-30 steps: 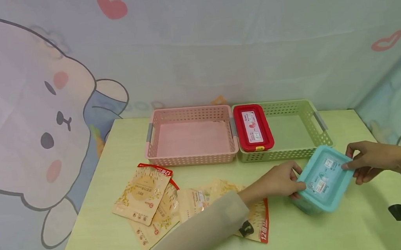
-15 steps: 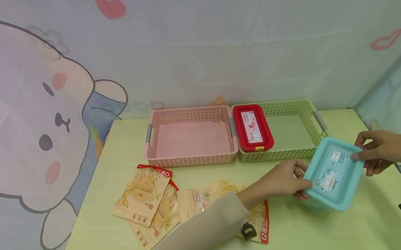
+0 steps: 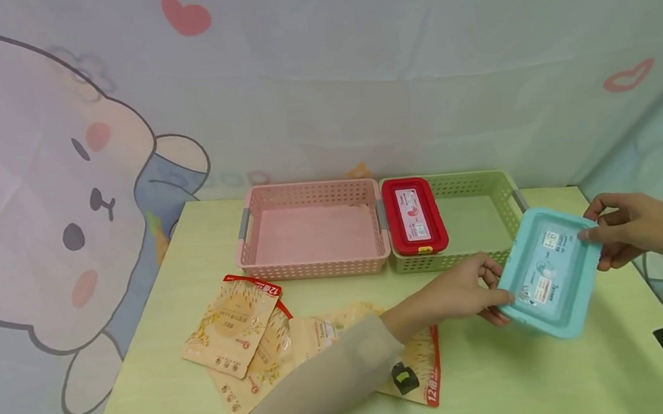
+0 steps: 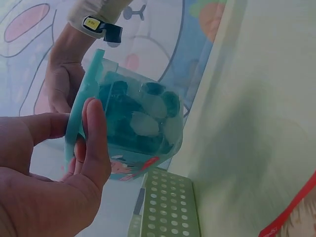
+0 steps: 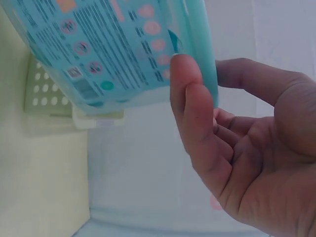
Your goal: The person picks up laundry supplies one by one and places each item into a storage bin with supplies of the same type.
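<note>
- Teal-lidded tub (image 3: 550,273): right of frame, tilted, above table (image 3: 498,389).
- Left hand (image 3: 465,292): thumb and fingers pinching lid's left edge.
- Right hand (image 3: 631,227): same pinch, right edge.
- Green basket (image 3: 453,261): right of centre.

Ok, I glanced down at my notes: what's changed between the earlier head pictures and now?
The teal-lidded container has moved to the person's right and away from them, apparently rising. The left hand and right hand moved with it; neither let go. The red-lidded container, pink basket, green basket and printed pouches stayed put.
</note>
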`<action>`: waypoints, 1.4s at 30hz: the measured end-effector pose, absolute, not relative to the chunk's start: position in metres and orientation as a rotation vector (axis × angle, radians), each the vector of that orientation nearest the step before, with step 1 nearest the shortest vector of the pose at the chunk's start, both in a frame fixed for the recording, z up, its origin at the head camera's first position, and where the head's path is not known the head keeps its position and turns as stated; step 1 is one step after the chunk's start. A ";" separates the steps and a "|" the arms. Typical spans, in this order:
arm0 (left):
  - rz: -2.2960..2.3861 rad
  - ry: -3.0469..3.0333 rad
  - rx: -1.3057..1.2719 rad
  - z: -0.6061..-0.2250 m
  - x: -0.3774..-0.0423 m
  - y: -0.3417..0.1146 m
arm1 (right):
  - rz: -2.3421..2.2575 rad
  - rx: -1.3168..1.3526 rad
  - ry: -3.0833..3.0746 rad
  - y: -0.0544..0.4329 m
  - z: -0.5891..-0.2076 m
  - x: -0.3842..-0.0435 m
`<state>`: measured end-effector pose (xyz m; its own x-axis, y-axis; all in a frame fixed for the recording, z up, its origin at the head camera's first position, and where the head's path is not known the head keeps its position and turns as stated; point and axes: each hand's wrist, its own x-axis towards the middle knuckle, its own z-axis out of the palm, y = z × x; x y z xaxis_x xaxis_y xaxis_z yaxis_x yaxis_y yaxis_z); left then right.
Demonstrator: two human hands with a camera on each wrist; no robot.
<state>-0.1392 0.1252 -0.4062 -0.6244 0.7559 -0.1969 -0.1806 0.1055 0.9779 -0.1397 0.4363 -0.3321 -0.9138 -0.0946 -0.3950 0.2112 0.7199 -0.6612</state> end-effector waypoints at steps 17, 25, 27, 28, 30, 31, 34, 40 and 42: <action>1.787 1.595 0.591 -0.392 -0.145 0.124 | -1.221 0.090 2.756 0.419 -0.316 -0.150; 1.843 1.621 0.597 -0.387 -0.148 0.125 | -1.256 0.093 2.759 0.412 -0.307 -0.157; 1.852 1.649 0.607 -0.386 -0.150 0.125 | -1.251 0.092 2.761 0.409 -0.306 -0.161; 1.858 1.660 0.613 -0.386 -0.151 0.125 | -1.252 0.086 2.761 0.408 -0.305 -0.162; 1.865 1.692 0.624 -0.386 -0.153 0.125 | -1.247 0.080 2.767 0.405 -0.304 -0.165; 1.866 1.713 0.631 -0.386 -0.154 0.126 | -1.250 0.077 2.769 0.404 -0.303 -0.166; 1.876 1.755 0.646 -0.386 -0.155 0.127 | -1.264 0.072 2.777 0.400 -0.303 -0.169; 1.893 1.844 0.631 -0.388 -0.156 0.131 | -1.305 0.070 2.793 0.392 -0.302 -0.172; 1.894 1.883 0.633 -0.387 -0.158 0.132 | -1.311 0.072 2.795 0.388 -0.300 -0.175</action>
